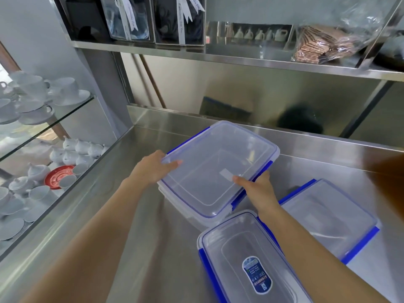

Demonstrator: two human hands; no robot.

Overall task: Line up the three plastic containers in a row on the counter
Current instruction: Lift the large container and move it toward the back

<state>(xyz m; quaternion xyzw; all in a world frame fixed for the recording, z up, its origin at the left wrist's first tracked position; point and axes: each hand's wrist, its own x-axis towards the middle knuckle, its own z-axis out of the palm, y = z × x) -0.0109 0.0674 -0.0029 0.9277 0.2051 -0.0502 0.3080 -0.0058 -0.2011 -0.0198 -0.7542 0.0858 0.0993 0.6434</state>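
Three clear plastic containers with blue-clipped lids sit on the steel counter (142, 226). The largest container (216, 162) lies in the middle, turned at an angle. My left hand (150, 169) grips its left edge, thumb on the lid. My right hand (255, 189) grips its near right edge by a blue clip. A narrower container with an oval label (251, 263) lies nearest me, under my right forearm. The third container (328, 217) lies to the right, partly hidden by that arm.
A glass shelf unit (65, 112) with white cups, saucers, teapots and a red plate stands to the left. Above the counter, a steel shelf (240, 57) carries boxes and a plastic bag. A steel backsplash (240, 92) rises behind the counter.
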